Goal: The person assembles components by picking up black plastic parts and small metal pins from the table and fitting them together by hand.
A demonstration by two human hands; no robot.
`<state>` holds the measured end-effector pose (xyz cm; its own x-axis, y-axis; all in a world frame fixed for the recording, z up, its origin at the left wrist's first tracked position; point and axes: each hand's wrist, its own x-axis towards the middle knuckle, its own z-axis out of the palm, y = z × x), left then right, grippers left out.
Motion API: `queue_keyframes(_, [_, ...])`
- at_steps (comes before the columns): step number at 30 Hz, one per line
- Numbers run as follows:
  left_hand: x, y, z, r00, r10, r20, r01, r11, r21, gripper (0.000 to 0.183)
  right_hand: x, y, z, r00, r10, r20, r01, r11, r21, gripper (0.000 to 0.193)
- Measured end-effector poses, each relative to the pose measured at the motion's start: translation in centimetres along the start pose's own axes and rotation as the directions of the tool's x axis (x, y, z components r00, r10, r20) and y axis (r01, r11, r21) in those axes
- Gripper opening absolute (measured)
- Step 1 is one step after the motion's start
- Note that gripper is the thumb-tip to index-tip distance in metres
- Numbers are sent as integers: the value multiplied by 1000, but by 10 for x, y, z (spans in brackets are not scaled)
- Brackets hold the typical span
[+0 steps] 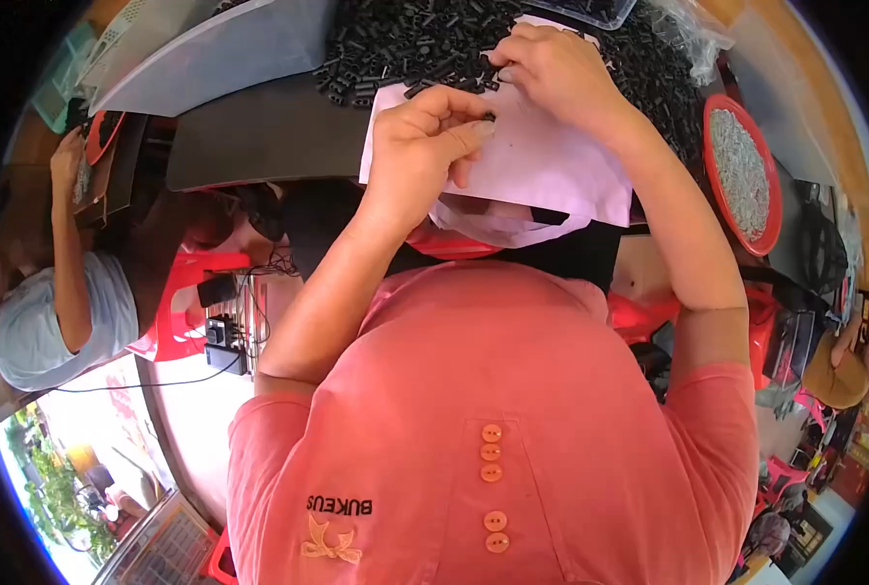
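Observation:
My left hand [423, 141] is closed, its thumb and forefinger pinching a small black part [490, 117] that is mostly hidden by the fingertips. It is held just above a white sheet [542, 166] laid over the table's near edge. Farther off and to the right, my right hand [544, 70] rests palm down with bent fingers. Its thumb and fingertips come together where the sheet meets a wide heap of small black tube-like pieces [425, 49]. Whatever those fingertips hold is too small and covered to make out.
A grey plastic bin [220, 63] stands at the far left of the dark table [249, 141]. To the right sits a red round tray [774, 210] of small clear pieces, with a clear plastic bag [698, 44] behind it. Another person's hand [66, 161] works at the left.

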<state>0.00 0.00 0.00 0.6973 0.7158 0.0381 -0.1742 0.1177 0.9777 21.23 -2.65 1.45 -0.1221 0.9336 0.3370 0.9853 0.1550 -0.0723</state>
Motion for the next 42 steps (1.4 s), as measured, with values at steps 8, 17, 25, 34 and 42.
queue_keyframes(8, [1,2,-6,1000,10,-12,-10,999,34,11,4,-5,10,992,-39,-122,50,994,95,14])
queue_keyframes(17, [2,1,5,998,-20,-58,20,1000,4,12,-5,4,6,990,-50,-134,63,993,100,15])
queue_keyframes(25, [1,3,6,995,-27,-92,26,1000,-9,15,-14,-29,-38,1000,25,15,-29,775,631,14])
queue_keyframes(34, [1,1,9,992,-18,-124,16,1000,-15,14,-21,-40,-27,994,-22,-106,71,873,482,12])
queue_keyframes(42, [-3,-2,12,991,17,-136,-15,1000,17,8,-22,-51,-33,982,-106,-154,136,971,199,10])
